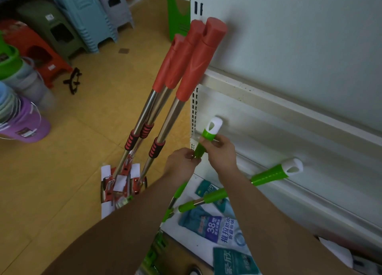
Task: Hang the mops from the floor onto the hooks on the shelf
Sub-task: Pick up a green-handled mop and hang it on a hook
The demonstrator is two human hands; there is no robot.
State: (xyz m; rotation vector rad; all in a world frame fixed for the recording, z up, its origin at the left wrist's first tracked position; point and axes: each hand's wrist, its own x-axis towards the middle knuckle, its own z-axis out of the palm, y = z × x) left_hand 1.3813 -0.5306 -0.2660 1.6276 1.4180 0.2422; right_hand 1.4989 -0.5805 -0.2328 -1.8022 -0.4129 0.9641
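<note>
You hold the green mop handle (203, 142) with both hands. Your right hand (222, 152) wraps round it under its white cap, and your left hand (182, 163) pinches it lower down. The cap is up against the shelf (289, 47). Another green mop (268, 174) leans there too, and three red mops (186, 68) stand at the corner.
</note>
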